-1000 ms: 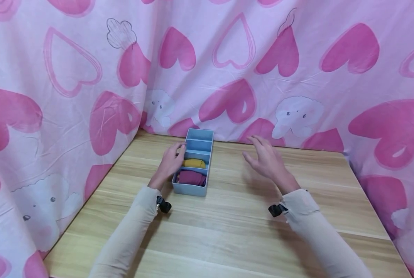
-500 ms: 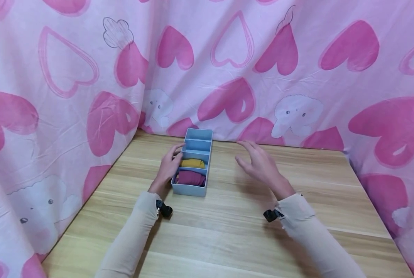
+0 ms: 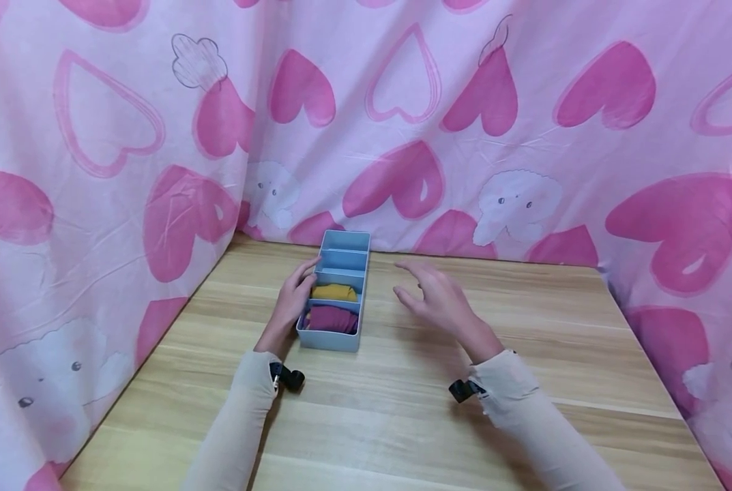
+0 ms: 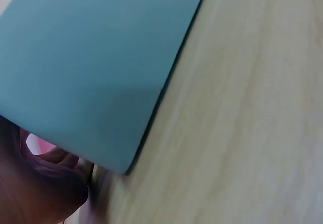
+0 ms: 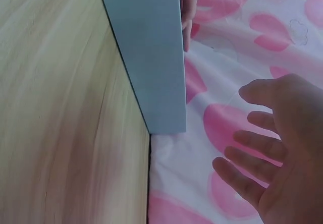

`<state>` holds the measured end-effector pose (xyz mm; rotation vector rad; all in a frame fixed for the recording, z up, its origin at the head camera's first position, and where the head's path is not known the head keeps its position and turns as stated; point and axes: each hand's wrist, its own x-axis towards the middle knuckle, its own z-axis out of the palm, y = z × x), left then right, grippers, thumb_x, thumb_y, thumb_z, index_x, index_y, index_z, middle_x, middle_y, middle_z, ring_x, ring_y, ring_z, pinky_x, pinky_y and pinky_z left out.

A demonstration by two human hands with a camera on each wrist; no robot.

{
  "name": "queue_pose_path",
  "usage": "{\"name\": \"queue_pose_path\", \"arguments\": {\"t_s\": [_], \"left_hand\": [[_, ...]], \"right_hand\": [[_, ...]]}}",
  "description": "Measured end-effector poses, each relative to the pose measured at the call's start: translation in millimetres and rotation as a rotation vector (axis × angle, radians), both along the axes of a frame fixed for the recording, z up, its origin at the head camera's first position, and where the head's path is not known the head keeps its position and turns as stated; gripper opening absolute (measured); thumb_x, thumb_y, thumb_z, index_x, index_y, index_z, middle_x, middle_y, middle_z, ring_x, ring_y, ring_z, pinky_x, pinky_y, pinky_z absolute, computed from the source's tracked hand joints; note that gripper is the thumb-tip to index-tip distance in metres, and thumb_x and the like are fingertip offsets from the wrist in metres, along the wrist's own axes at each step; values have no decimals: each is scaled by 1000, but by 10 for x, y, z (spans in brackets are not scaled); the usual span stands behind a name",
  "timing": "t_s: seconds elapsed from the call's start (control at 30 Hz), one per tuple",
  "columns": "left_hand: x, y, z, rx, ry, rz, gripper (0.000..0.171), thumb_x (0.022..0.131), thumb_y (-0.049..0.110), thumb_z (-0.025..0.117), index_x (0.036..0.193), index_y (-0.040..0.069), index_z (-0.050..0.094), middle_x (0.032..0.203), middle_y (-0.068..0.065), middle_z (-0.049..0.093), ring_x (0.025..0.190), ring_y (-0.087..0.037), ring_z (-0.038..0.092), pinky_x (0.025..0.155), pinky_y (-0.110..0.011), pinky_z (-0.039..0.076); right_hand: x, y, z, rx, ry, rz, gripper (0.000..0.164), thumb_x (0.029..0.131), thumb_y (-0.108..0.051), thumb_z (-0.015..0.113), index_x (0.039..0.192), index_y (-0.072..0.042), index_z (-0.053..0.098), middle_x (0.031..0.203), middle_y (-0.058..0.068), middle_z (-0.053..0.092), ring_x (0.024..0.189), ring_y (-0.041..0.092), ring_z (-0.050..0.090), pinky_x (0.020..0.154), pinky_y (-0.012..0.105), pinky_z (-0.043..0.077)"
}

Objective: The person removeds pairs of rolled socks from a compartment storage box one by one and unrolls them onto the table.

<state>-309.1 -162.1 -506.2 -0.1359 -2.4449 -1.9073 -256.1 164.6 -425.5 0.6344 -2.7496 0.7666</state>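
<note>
A long blue-grey divided box (image 3: 329, 340) stands left of the table's middle. Folded maroon cloth (image 3: 331, 319) fills its nearest compartment, and a yellow folded cloth (image 3: 335, 293) lies in the one behind; the farther compartments show bare. Along the box's left wall lies my left hand (image 3: 293, 296), thumb and fingers at the rim. The left wrist view shows the box's end wall (image 4: 101, 67) with that hand (image 4: 40, 188) partly behind it. My right hand (image 3: 445, 303) hovers right of the box, apart from it, holding nothing. In the right wrist view its fingers (image 5: 252, 146) are spread.
The wooden table (image 3: 366, 423) extends in front and to the right. A pink curtain with hearts (image 3: 396, 177) hangs close behind the box's far end and along the left side. Both wrists carry small black cameras, such as the left one (image 3: 292, 380).
My right hand has moved left, closer to the box. My left hand stays beside the box's left wall, its fingers settling nearer the rim. The view has shifted slightly.
</note>
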Motion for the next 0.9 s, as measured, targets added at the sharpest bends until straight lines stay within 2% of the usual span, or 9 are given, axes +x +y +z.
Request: {"name": "queue_pose_path", "arguments": {"t_s": [0.13,0.23,0.4,0.47,0.6,0.77,0.9], "left_hand": [[7,-19,11,50,-76,-39,49,116,28,45,165,29,47,163,-19,53,143,-39,53,123,-56,36],[-7,-31,8,67,-107,-55,50,117,27,45,167,27,44,166,-20,50,146,-39,51,126,-56,34],[-4,-30,-18,76,-86,-43,50,117,28,45,166,27,45,165,-20,51,147,-38,50,127,-55,32],[6,-22,-27,75,-72,-34,49,116,30,45,165,29,46,164,-19,52,145,-37,51,127,-55,32],[16,-8,-40,71,-62,-20,47,116,33,46,163,34,49,166,-13,49,146,-35,49,129,-56,31],[27,-3,-27,80,-87,-22,47,115,36,46,163,37,49,174,-2,39,156,-34,42,132,-60,26],[26,-7,-21,73,-90,-19,48,116,35,45,163,36,49,176,1,37,159,-33,38,133,-61,24]], "right_hand": [[15,-84,1,12,-20,24,54,103,-39,73,154,-24,60,154,2,66,115,25,74,96,49,63],[27,-158,0,19,-9,49,53,103,-37,73,153,-23,61,150,2,69,107,23,74,91,47,64],[42,-294,-20,37,6,102,49,103,-36,73,149,-21,66,143,1,73,115,23,75,94,48,63],[45,-349,-26,42,-6,120,47,103,-35,74,147,-20,68,143,1,73,124,24,73,99,49,62],[49,-458,-21,59,-53,153,45,103,-33,75,146,-22,69,145,-1,72,131,22,70,106,49,60],[56,-586,-20,77,-72,219,43,102,-31,76,143,-18,71,139,1,75,129,21,70,107,48,59],[47,-677,-41,89,-82,289,42,102,-31,76,141,-15,72,137,4,76,126,23,72,106,47,60]]}}
